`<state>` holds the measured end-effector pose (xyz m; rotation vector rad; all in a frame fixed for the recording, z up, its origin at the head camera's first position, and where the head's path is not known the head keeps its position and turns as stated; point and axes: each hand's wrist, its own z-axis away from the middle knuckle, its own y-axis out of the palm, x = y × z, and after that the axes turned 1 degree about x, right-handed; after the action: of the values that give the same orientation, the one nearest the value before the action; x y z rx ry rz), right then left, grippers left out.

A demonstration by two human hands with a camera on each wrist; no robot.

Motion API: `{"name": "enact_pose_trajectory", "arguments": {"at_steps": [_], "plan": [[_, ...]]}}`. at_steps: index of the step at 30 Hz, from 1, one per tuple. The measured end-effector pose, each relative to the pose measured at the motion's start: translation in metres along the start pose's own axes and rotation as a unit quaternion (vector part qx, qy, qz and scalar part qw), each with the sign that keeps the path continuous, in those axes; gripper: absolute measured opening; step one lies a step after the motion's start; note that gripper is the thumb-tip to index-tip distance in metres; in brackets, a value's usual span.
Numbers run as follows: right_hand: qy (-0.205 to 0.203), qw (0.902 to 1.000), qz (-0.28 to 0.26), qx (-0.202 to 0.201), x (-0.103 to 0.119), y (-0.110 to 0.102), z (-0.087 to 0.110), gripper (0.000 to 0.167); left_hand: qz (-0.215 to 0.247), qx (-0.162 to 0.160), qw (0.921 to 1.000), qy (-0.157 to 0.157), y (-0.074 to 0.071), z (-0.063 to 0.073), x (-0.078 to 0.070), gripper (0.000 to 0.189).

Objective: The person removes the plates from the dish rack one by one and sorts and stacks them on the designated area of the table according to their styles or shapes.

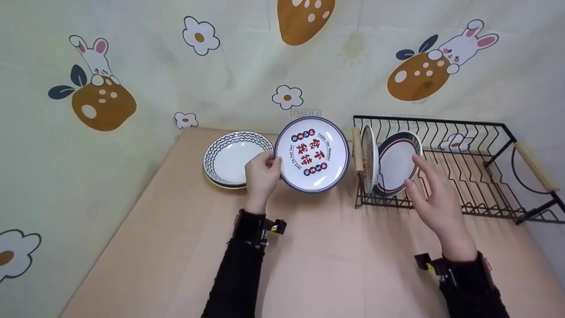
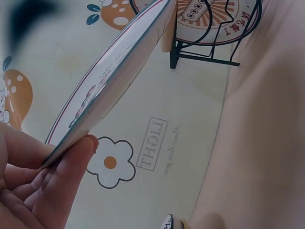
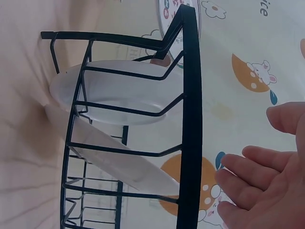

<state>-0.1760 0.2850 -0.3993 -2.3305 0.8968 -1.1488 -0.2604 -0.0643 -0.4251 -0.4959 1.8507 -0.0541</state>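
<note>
My left hand (image 1: 261, 183) pinches the left rim of a white plate (image 1: 311, 154) with a blue edge and red and blue lettering. The plate is held up beside the dish rack, its printed face toward me; the left wrist view shows thumb and fingers on its rim. My right hand (image 1: 439, 205) is held in front of the black wire dish rack (image 1: 432, 119), fingers extended and nothing in them. Inside the rack's left end stand two plates, one edge-on (image 1: 370, 159) and one dark-rimmed plate (image 1: 397, 163) leaning. In the right wrist view, their pale backs show through the bars.
To the left lies a stack of dishes, the top one a white dish (image 1: 234, 159) with a black wavy rim. Wooden handles (image 1: 536, 165) stick up at the rack's ends. A patterned cloth (image 1: 247, 66) hangs behind the pale table (image 1: 318, 256).
</note>
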Motion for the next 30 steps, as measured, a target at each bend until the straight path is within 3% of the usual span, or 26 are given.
{"name": "enact_pose_trajectory", "arguments": {"at_steps": [12,19,30], "plan": [[0.024,0.9993,0.028,0.003,-0.012,-0.001,0.001,0.052,-0.079,0.014,0.9967,0.001,0.018,-0.001,0.015,0.011],[0.041,0.9979,0.05,0.008,-0.014,-0.005,-0.001,0.053,-0.098,0.022,0.9949,0.002,0.025,-0.001,0.025,0.006],[0.049,0.9973,0.05,0.02,-0.018,-0.007,-0.01,0.054,-0.115,0.028,0.993,0.003,0.031,-0.001,0.034,0.016]]}}
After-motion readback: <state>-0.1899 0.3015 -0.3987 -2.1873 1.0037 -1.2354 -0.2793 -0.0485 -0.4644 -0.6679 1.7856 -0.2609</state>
